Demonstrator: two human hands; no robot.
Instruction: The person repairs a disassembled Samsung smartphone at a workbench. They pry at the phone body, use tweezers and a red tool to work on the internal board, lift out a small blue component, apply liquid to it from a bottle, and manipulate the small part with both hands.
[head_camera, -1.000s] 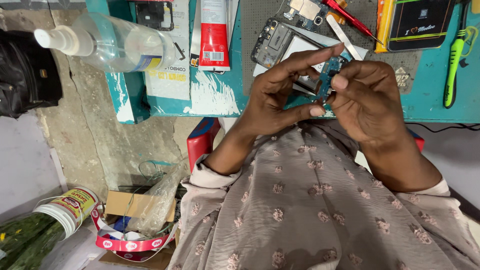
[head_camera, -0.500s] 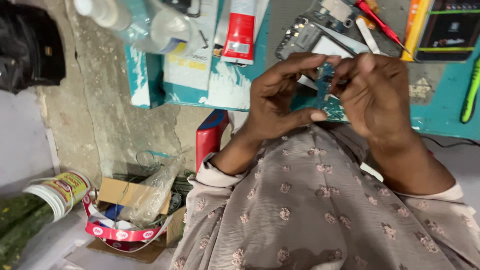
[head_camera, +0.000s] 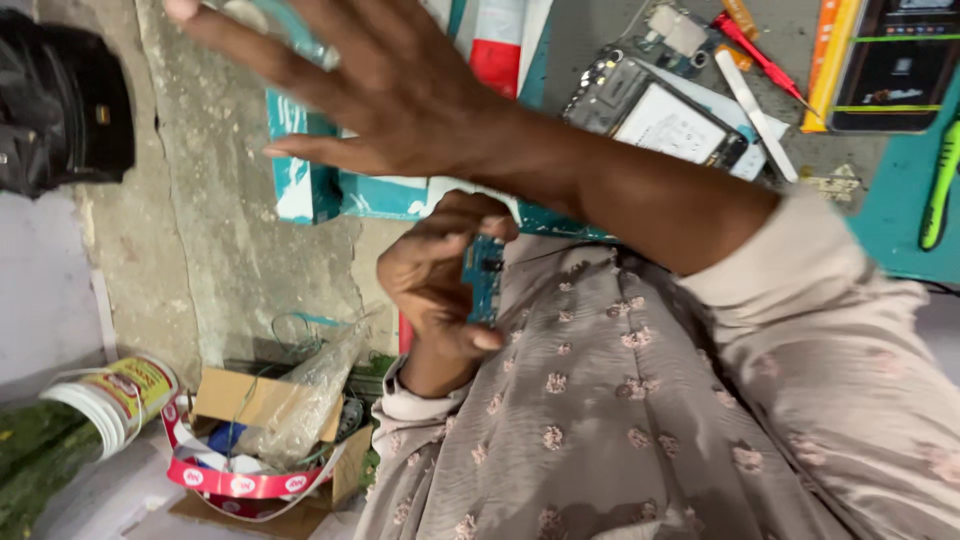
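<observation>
Off the bench's left edge, right hand had left the circuit board, fingers spread; left hand alone gripped it.

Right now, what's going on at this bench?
A person sits at a teal workbench strewn with tools. The left hand grips a small blue-green circuit board above the lap. The right hand, fingers spread, reaches across toward a clear bottle at the bench's left end. An opened phone lies on the bench.
</observation>
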